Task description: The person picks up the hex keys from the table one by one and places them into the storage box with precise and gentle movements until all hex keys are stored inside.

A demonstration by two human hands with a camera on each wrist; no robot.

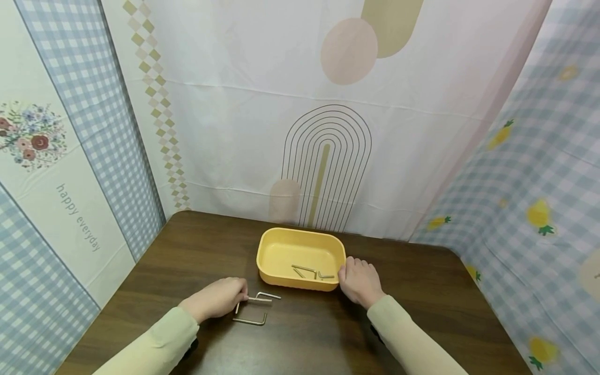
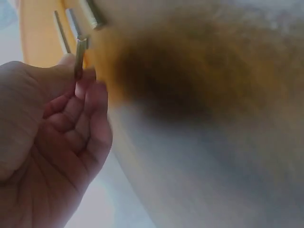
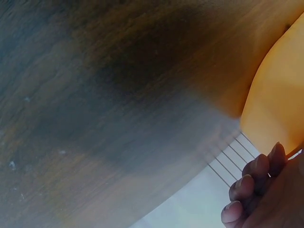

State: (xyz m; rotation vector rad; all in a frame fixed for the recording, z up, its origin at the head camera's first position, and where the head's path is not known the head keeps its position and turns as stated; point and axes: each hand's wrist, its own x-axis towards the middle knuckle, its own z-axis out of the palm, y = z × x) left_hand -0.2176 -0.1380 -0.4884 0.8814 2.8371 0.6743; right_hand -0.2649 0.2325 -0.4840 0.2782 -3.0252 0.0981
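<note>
My left hand (image 1: 220,297) is left of and in front of a yellow plastic bin (image 1: 300,284), close over the table. Its thumb and fingertips pinch a brass-coloured hex key (image 2: 80,57), whose long end points right in the head view. Just behind it lies a silver hex key (image 1: 269,295); a brass one (image 1: 250,322) lies nearer me. A short rod (image 1: 237,308) shows beside the fingertips. My right hand (image 1: 360,281) grips the bin's right end, fingers curled at its wall in the right wrist view; the thumb is mostly hidden. Several hex keys (image 1: 304,269) lie inside the bin.
The dark wooden table (image 1: 422,312) runs back to a white patterned cloth (image 1: 234,130). Blue checked cloths hang at the left (image 1: 89,104) and right (image 1: 515,172) sides.
</note>
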